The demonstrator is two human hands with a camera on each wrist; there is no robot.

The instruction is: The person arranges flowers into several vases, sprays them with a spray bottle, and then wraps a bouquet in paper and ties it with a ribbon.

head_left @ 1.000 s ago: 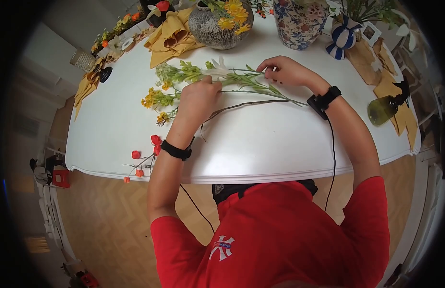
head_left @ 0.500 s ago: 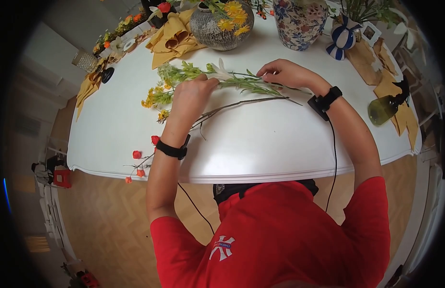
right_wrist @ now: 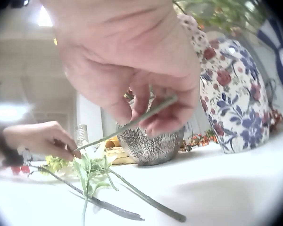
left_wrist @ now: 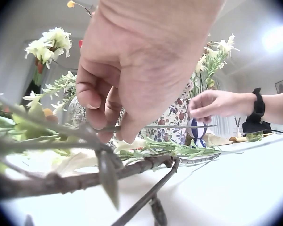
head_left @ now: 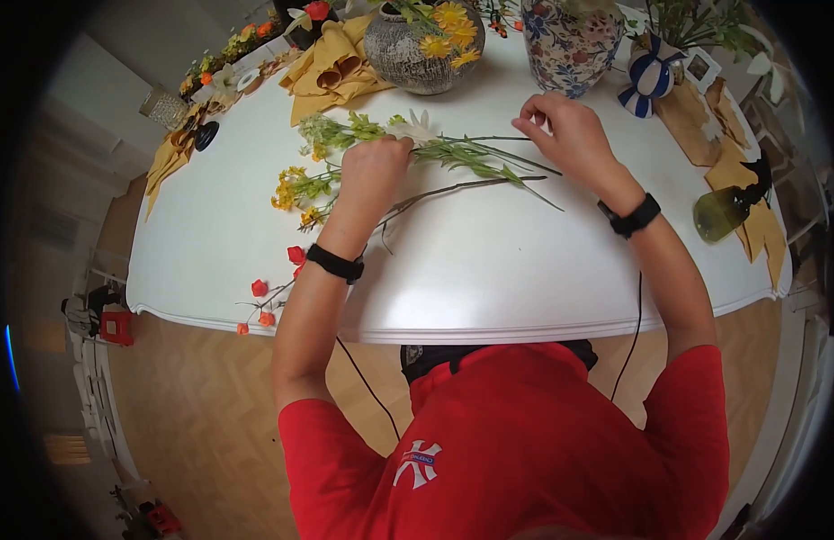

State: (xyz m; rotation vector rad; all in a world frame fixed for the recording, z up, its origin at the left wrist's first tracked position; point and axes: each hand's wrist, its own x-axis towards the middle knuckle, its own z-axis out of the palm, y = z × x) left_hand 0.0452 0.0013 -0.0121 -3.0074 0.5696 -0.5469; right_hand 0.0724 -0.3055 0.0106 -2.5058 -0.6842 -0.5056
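Observation:
In the head view my left hand (head_left: 374,169) is over a bunch of cut flowers on a white table. It pinches a thin green stem (right_wrist: 127,126) between thumb and fingers. Beside it lie a white flower (head_left: 415,131), leafy green stems (head_left: 475,162) and yellow flowers (head_left: 291,187). My right hand (head_left: 570,135) hovers near the stem's cut end, fingers loosely bent and holding nothing. In the right wrist view that end passes just in front of the fingers. A brown branch (head_left: 462,187) with red blossoms (head_left: 260,288) runs under my left forearm.
Along the back stand a grey textured vase (head_left: 421,54) with yellow flowers and a floral-patterned vase (head_left: 572,49). A striped blue-and-white vase (head_left: 651,76) and a green spray bottle (head_left: 718,214) are at the right. Mustard cloth (head_left: 331,72) lies back left. Cables hang from both wrists.
My right hand has lifted off the stems, moving right and away from me. The left hand stays near the white flower, shifting only slightly.

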